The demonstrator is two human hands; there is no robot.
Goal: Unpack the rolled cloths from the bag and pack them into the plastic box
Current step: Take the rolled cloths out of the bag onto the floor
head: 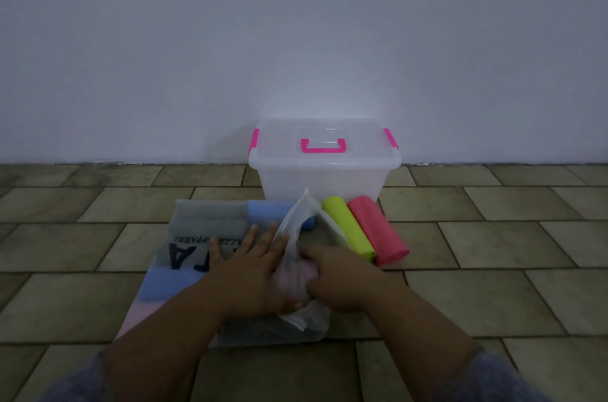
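The bag (210, 217), see-through w/ black lettering, lay flat on the tiled floor (493, 237) in front of the person. Several rolled cloths were still inside it: grey rolls (210, 214) at the far end, a blue roll (279, 209) just beside them, another blue roll (167, 283) nearer the person, and a pink one (138, 316) at the near-left corner.

The L hand (246, 266) pressed flat on top of the bag, fingers straight and spread, gripping nothing. The R hand (335, 276) reached into the bag's open right side. Its fingers and thumb were curled round a pale pink roll (292, 273), seen only dimly through the plastic. The bag's loose flap (296, 214) stood up between the two hands.

Two rolls were already out, lying side by side & touching on the floor, right of the bag: a yellow-green roll (345, 227) and a red-pink roll (378, 230). Their far ends lay just in front of the plastic box (322, 178).

The box stood against the wall (296, 39), lid (279, 145) on, w/ a pink handle (323, 145) and pink side latches. No cloth showed inside it.
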